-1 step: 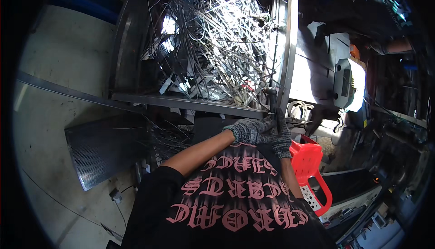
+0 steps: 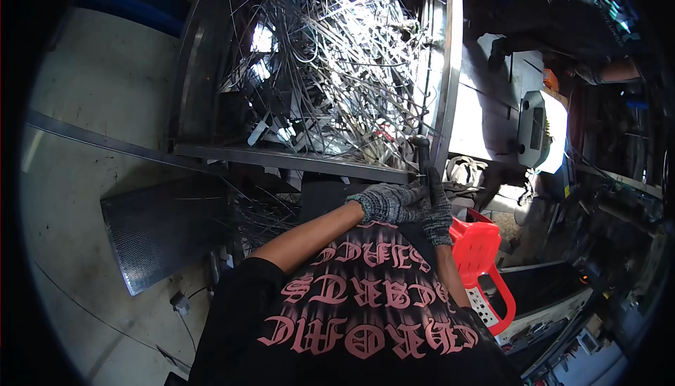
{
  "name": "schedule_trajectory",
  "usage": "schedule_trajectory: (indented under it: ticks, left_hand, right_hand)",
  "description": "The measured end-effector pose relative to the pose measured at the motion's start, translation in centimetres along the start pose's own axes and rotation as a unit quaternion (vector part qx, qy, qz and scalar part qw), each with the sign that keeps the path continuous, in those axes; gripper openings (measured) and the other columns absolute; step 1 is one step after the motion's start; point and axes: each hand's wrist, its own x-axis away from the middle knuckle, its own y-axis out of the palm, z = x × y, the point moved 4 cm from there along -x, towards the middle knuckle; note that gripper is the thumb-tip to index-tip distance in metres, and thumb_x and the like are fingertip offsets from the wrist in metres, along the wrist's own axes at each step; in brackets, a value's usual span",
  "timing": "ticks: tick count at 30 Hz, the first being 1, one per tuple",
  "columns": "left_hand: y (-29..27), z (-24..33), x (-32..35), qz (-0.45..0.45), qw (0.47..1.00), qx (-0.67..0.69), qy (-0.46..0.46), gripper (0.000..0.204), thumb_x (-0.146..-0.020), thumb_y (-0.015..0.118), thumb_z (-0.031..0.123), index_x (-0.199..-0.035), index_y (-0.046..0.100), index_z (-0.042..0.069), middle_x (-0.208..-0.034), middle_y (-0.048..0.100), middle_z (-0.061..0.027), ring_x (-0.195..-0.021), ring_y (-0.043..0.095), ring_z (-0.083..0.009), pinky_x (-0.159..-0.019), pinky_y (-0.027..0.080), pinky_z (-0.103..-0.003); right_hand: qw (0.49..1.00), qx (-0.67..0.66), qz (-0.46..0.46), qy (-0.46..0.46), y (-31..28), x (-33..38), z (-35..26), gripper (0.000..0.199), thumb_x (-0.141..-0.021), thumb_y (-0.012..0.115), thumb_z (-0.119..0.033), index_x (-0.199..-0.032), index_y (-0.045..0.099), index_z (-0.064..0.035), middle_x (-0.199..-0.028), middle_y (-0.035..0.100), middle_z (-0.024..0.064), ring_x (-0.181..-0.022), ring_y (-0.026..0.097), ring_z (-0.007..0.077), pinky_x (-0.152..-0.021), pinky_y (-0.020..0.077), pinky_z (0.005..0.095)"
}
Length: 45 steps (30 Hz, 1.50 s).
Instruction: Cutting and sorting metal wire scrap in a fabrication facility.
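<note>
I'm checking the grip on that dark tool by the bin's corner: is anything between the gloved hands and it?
Nothing visible is. The left hand and right hand, both in grey knit gloves, meet right at the dark tool, which rises between them beside the corner of the scrap metal bin.

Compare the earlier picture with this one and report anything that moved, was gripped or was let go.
Nothing has visibly changed. Both gloved hands, the left hand and the right hand, are closed together on the dark handle at the corner of the metal bin full of scrap strips, just as before. The red stool and the perforated sheet lie in the same places.
</note>
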Motion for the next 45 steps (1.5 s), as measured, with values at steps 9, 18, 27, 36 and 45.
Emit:
schedule_trajectory:
  ticks: [9, 18, 27, 36, 45]
  left_hand:
    - [0.4, -0.2, -0.1, 0.016, 1.000, 0.022, 0.012, 0.073, -0.091, 0.057, 0.051, -0.148, 0.035, 0.010, -0.150, 0.040, -0.0192, -0.132, 0.046, -0.0341, -0.108, 0.039, -0.038]
    - [0.2, 0.3, -0.1, 0.010, 1.000, -0.005, 0.022, 0.073, -0.091, 0.058, 0.048, -0.149, 0.034, 0.011, -0.152, 0.037, -0.0177, -0.130, 0.049, -0.0351, -0.105, 0.042, -0.039]
    - [-0.5, 1.2, 0.4, -0.011, 1.000, 0.002, -0.014, 0.067, -0.092, 0.055, 0.048, -0.146, 0.037, 0.013, -0.142, 0.050, -0.0164, -0.119, 0.057, -0.0376, -0.098, 0.047, -0.042]
    - [0.6, 0.4, -0.4, -0.010, 1.000, -0.004, 0.027, 0.065, -0.092, 0.054, 0.049, -0.143, 0.042, 0.010, -0.140, 0.051, -0.0175, -0.120, 0.056, -0.0367, -0.101, 0.045, -0.041]
    - [-0.2, 1.4, 0.3, -0.045, 0.998, -0.031, -0.003, 0.059, -0.092, 0.052, 0.052, -0.138, 0.049, 0.016, -0.134, 0.056, -0.0186, -0.121, 0.056, -0.0353, -0.102, 0.044, -0.042]
  right_hand:
    - [1.000, -0.003, 0.009, 0.018, -0.2, 0.1, -0.6, 0.063, -0.090, 0.051, 0.000, -0.149, 0.038, -0.0151, -0.142, 0.053, 0.0152, -0.127, 0.054, 0.0273, -0.104, 0.0436, 0.0360]
    - [1.000, -0.007, -0.010, 0.015, -0.1, 0.5, 0.5, 0.060, -0.094, 0.051, 0.000, -0.151, 0.035, -0.0098, -0.145, 0.049, 0.0108, -0.130, 0.049, 0.0206, -0.108, 0.0372, 0.0313]
    - [0.999, -0.018, 0.014, 0.030, 0.0, 1.1, 1.8, 0.062, -0.091, 0.052, -0.005, -0.150, 0.037, -0.0185, -0.136, 0.056, 0.0178, -0.121, 0.058, 0.0309, -0.098, 0.0470, 0.0391]
    - [0.999, -0.013, 0.012, 0.045, -0.4, 2.0, 1.8, 0.063, -0.088, 0.052, -0.004, -0.148, 0.041, -0.0181, -0.131, 0.059, 0.0205, -0.120, 0.059, 0.0330, -0.099, 0.0471, 0.0391]
    - [0.995, 0.026, -0.059, 0.076, -1.0, 2.0, -1.3, 0.067, -0.084, 0.053, 0.000, -0.148, 0.041, -0.0191, -0.128, 0.060, 0.0201, -0.119, 0.059, 0.0335, -0.098, 0.0477, 0.0391]
